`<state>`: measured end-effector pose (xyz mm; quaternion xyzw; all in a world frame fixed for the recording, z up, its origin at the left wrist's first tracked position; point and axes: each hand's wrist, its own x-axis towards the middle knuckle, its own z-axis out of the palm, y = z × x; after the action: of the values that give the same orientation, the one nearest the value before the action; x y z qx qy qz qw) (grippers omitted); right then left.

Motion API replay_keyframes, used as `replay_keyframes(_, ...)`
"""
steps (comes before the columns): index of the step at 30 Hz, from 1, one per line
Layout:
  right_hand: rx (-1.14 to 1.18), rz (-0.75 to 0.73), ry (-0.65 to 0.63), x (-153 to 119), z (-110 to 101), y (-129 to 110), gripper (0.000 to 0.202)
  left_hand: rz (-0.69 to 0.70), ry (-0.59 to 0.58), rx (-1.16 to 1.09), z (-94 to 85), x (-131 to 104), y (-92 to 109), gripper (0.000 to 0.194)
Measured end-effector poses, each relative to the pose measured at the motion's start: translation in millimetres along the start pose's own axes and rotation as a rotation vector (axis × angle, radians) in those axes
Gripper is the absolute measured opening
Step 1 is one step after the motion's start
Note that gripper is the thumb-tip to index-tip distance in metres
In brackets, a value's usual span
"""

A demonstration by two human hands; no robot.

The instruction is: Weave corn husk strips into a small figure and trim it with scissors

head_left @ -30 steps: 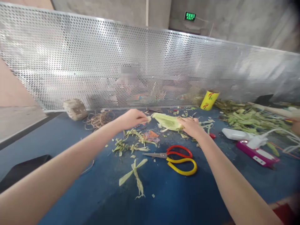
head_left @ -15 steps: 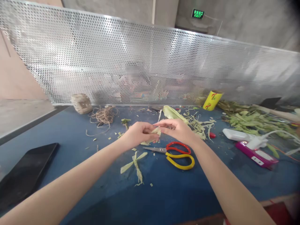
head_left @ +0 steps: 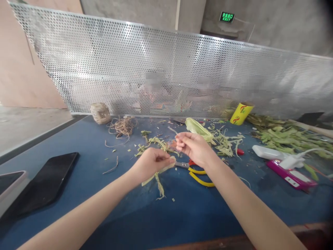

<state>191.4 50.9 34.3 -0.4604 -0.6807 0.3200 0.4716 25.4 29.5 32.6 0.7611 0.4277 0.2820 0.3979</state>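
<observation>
My left hand (head_left: 153, 163) is closed, thumb and fingers pinching a pale green husk piece (head_left: 168, 166). Below it on the blue table lies a knotted husk figure (head_left: 160, 185), partly covered by that hand. My right hand (head_left: 194, 147) is closed in a pinch, up and to the right of the left. A thin pale strip (head_left: 172, 130) sticks out from its fingertips. Scissors with red and yellow handles (head_left: 200, 178) lie under the right wrist, partly hidden. Braided husk pieces (head_left: 158, 141) lie just beyond the left hand.
Behind stands a perforated metal screen (head_left: 125, 69). A twine heap (head_left: 122, 125), a yellow roll (head_left: 241, 114), a large husk leaf (head_left: 199, 129) and husk shreds (head_left: 226, 144) lie along the back. A purple power strip (head_left: 291, 175) is right; a black phone-like slab (head_left: 49, 180) is left.
My hands have drawn apart: the left came lower and nearer with the husk piece, over the knotted figure; the right stays higher with the thin strip. The view has shifted left.
</observation>
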Motion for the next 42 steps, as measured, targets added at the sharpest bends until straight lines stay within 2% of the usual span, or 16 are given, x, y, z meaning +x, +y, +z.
replay_keyframes(2,-0.052,0.001,0.084,4.4,-8.4,2.2,0.03,-0.018,0.017,-0.018,-1.7,-5.3,-4.4,0.031)
replay_keyframes(5,-0.184,0.011,0.234,13.0,-36.9,10.1,0.027,-0.034,0.099,-0.087,-7.6,-12.1,-4.8,0.026)
replay_keyframes(7,-0.305,0.023,0.359,17.9,-56.5,17.6,0.025,-0.05,0.123,-0.186,-10.7,-15.7,-2.8,0.022)
replay_keyframes(9,-0.407,0.025,0.42,19.5,-65.7,22.6,0.026,-0.072,0.114,-0.325,-11.7,-18.8,-0.8,0.02)
replay_keyframes(11,-0.469,0.009,0.392,16.0,-59.1,21.0,0.027,-0.088,0.107,-0.417,-11.3,-21.6,0.5,0.02)
replay_keyframes(14,-0.48,-0.054,0.231,2.3,-25.0,4.4,0.024,-0.092,0.123,-0.427,-11.3,-24.6,0.2,0.015)
replay_keyframes(15,-0.453,-0.074,0.118,-3.2,-11.3,-2.9,0.022,-0.092,0.135,-0.417,-11.7,-25.2,-0.8,0.013)
replay_keyframes(16,-0.366,-0.083,-0.062,-8.5,1.7,-9.7,0.023,-0.089,0.15,-0.408,-12.2,-25.6,-2.4,0.012)
replay_keyframes(17,-0.28,-0.097,-0.185,-13.2,13.0,-15.4,0.022,-0.085,0.164,-0.406,-12.7,-25.8,-4.5,0.011)
replay_keyframes(19,-0.198,-0.131,-0.245,-20.2,28.4,-21.7,0.018,-0.072,0.181,-0.419,-13.3,-25.7,-9.6,0.011)
replay_keyframes(22,-0.176,-0.172,-0.174,-25.7,34.7,-20.3,0.016,-0.069,0.155,-0.465,-12.5,-25.2,-15.9,0.013)
replay_keyframes(27,-0.168,-0.269,-0.08,-32.2,30.9,-14.1,0.02,-0.11,0.099,-0.485,-10.7,-27.9,-14.2,0.013)
replay_keyframes(31,-0.179,-0.328,-0.061,-36.9,31.8,-13.8,0.02,-0.125,0.034,-0.584,-10.8,-31.6,-11.5,0.018)
replay_keyframes(37,-0.17,-0.323,-0.054,-38.3,32.1,-9.9,0.015,-0.221,0.023,-0.646,-10.8,-31.7,-13.5,0.022)
replay_keyframes(42,-0.191,-0.313,-0.127,-38.7,28.3,-9.6,0.017,-0.246,-0.009,-0.66,-12.7,-31.5,-13.5,0.018)
